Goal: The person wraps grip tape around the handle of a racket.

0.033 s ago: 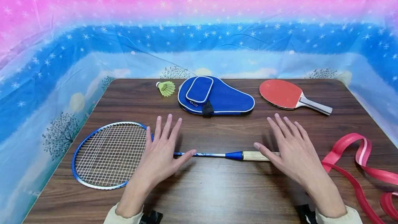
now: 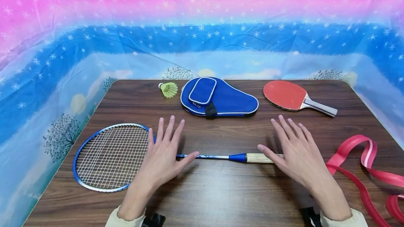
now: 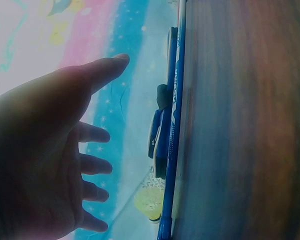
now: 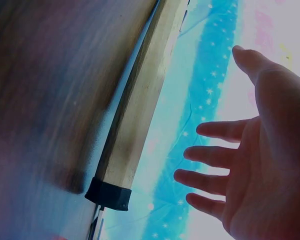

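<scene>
My left hand [image 2: 164,155] is held palm down over the badminton racket [image 2: 108,124], near where its head meets the shaft, with fingers spread. The left wrist view shows a gap between that hand [image 3: 45,150] and the blue racket shaft [image 3: 176,100]. Above the racket's pale wooden handle [image 2: 260,158] hovers my right hand [image 2: 300,151], fingers also spread and nothing in them. In the right wrist view the handle [image 4: 135,110] ends in a black cap, apart from the hand [image 4: 270,160].
Along the back of the brown table [image 2: 208,199] lie a yellow shuttlecock [image 2: 168,89], a blue paddle case [image 2: 230,99] with a zipped pocket, and a red table tennis paddle [image 2: 285,95]. A red ribbon [image 2: 353,181] loops at the right. Patterned cloth [image 2: 202,38] hangs behind.
</scene>
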Demonstrator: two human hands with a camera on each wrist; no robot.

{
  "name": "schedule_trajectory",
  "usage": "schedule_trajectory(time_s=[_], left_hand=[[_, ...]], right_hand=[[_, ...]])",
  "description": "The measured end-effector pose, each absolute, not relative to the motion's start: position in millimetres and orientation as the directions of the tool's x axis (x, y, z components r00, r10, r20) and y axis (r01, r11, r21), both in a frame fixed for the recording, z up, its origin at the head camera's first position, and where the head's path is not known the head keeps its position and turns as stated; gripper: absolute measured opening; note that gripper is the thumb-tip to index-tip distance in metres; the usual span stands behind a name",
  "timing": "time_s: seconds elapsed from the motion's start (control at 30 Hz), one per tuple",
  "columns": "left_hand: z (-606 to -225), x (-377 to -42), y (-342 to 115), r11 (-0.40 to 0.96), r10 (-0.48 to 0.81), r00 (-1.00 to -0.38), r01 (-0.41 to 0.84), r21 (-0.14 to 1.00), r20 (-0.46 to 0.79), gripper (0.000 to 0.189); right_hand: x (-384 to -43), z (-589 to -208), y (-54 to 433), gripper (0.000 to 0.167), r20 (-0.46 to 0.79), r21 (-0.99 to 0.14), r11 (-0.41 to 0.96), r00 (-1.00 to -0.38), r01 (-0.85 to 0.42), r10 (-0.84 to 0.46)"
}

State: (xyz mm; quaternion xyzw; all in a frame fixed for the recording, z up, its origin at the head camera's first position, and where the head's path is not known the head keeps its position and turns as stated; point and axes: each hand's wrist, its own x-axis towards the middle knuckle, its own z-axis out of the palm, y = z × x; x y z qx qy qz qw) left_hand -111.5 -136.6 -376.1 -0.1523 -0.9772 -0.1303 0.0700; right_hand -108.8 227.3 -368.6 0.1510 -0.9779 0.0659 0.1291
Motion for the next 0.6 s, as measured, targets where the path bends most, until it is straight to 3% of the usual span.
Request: schedule_trajectory(time_s=[0.6], left_hand=[[-374.6,-110.2,-136.2,0.916,0.31,-0.935,0.342,0.209,0.17,0.096]], right_hand=[[-108.7,-368.6,227.4,0.091,0.275,-0.103,0.944,-0.921,-0.313,-0.275]])
